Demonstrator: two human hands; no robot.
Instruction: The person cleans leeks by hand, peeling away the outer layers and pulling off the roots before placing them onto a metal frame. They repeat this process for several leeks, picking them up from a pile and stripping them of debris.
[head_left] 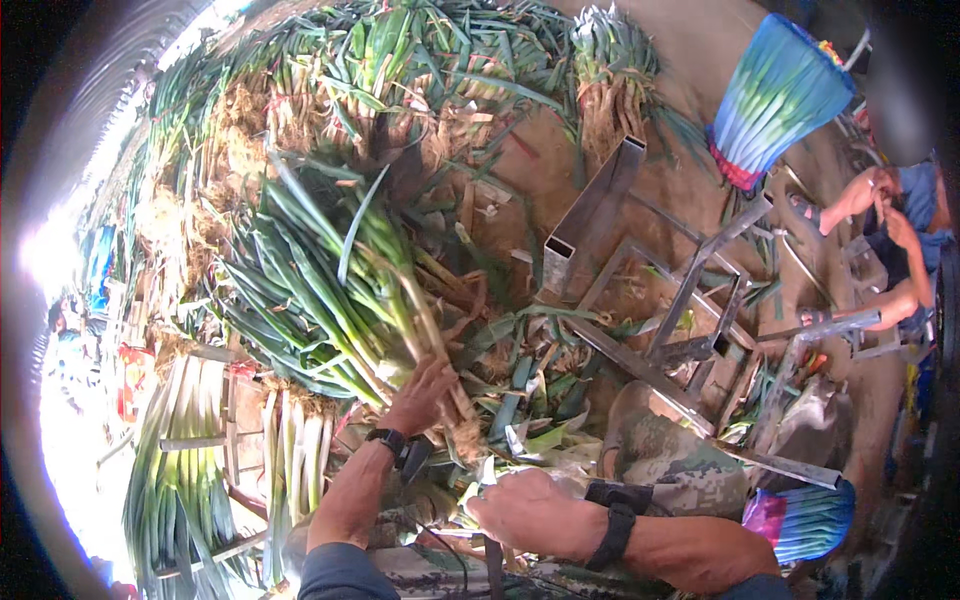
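A loose pile of large green onions (315,300) lies in front of me, leaves pointing to the far left and the pale root ends toward me. My left hand (420,398) lies over the stalks close to the root ends, its fingers bent around part of them. To its right, my right hand (540,512) is closed in a fist above my lap. A small pale piece shows by its thumb, but what the fist holds is hidden. Dark bands circle both wrists. Peeled leaves and trimmings (550,435) lie just beyond the right hand.
Tied green onion bundles (610,85) line the far side. Cleaned stalks (185,450) rest against a metal rack (195,443) at left. Metal frames (690,300) stand at right, near a blue-green patterned bundle (780,100). Another person's hands (885,195) show at far right.
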